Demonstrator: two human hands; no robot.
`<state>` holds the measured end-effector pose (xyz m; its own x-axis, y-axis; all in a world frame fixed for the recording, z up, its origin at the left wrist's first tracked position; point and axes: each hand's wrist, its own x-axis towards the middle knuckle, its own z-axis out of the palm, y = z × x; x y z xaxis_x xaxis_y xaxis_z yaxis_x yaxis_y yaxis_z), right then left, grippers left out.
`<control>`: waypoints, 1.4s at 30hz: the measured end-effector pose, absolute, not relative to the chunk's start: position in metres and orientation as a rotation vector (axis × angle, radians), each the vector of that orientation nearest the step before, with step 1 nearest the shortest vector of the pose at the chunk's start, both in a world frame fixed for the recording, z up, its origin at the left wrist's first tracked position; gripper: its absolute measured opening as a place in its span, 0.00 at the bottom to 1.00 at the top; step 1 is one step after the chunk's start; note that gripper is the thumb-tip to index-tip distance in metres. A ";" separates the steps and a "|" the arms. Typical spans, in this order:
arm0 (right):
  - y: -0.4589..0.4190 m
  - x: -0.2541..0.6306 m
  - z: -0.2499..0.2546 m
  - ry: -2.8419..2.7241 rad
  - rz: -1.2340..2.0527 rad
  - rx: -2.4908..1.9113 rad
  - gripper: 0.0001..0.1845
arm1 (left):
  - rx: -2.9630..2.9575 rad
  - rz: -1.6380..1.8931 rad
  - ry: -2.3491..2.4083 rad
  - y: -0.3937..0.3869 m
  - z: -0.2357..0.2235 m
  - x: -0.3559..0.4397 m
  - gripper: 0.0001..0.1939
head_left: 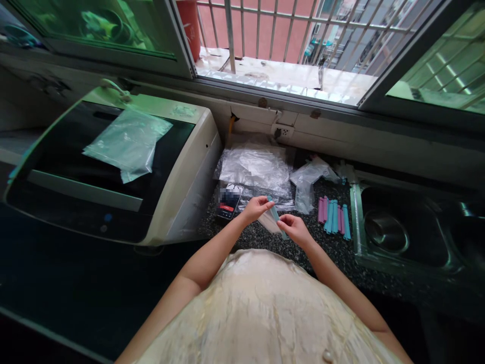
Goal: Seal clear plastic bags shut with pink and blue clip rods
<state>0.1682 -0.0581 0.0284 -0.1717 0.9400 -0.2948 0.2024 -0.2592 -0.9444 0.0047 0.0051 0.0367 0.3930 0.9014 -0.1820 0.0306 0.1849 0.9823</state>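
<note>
- The left hand (pixel 258 207) is held out over the counter with the forearm slanted forward and inward; its upper end of the strip is pinched between thumb and fingers.
- The right hand (pixel 296 230) is set slightly nearer the body, its forearm also angled inward; the lower part of the strip is pinched in its bent fingers.
- Between the two, a pale blue, narrow, flat plastic strip (pixel 275 212) is held aslant, its far end tipped toward the left hand; both grips are closed narrowly on it.
- Just under the grip, a pale translucent plastic sheet (pixel 267 223) is seen; whether it is touched by the strip cannot be told.
- Just left of the grip, a dark phone with a lit screen (pixel 228 199) is laid flat.
- Beyond the grip, a layered pile of clear plastic bags (pixel 254 164) is spread on the black speckled stone counter (pixel 335 248).
- Beyond and right, a crumpled clear plastic bag (pixel 305 189) is placed.
- Right of the grip, pink and blue flat plastic strips (pixel 334 216) are laid side by side.
- Farther right, a steel sink (pixel 356 222) is set, with a round metal bowl (pixel 385 231) in it.
</note>
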 end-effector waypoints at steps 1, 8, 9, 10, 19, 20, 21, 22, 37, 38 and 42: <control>-0.058 0.168 0.029 -1.340 1.497 -1.451 0.15 | 1.231 0.786 0.991 0.005 0.036 0.005 0.22; -0.059 0.169 0.033 -1.319 1.562 -1.438 0.14 | 1.214 0.779 1.014 0.006 0.030 0.004 0.22; -0.059 0.169 0.032 -1.319 1.561 -1.440 0.14 | 1.210 0.782 1.016 0.005 0.030 0.004 0.22; -0.059 0.169 0.032 -1.321 1.560 -1.442 0.14 | 1.206 0.785 1.018 0.005 0.029 0.004 0.22; -0.058 0.167 0.034 -1.347 1.542 -1.452 0.14 | 1.207 0.812 1.039 0.004 0.031 0.003 0.22; -0.058 0.167 0.034 -1.348 1.541 -1.453 0.14 | 1.209 0.814 1.041 0.003 0.031 0.003 0.23; -0.058 0.167 0.034 -1.350 1.541 -1.452 0.14 | 1.211 0.814 1.043 0.003 0.031 0.003 0.23; -0.058 0.167 0.033 -1.351 1.541 -1.452 0.14 | 1.212 0.815 1.044 0.003 0.031 0.003 0.23; -0.059 0.168 0.032 -1.382 1.509 -1.466 0.14 | 1.200 0.822 1.044 0.003 0.033 0.003 0.23; -0.059 0.168 0.032 -1.383 1.509 -1.464 0.15 | 1.198 0.821 1.042 0.003 0.033 0.003 0.23; -0.059 0.168 0.032 -1.384 1.505 -1.461 0.15 | 1.196 0.814 1.032 0.004 0.032 0.003 0.22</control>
<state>0.1680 -0.0585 0.0320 -0.1976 0.9312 -0.3062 0.2275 -0.2603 -0.9383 0.0034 0.0038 0.0320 0.3410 0.9192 -0.1968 0.0226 0.2013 0.9793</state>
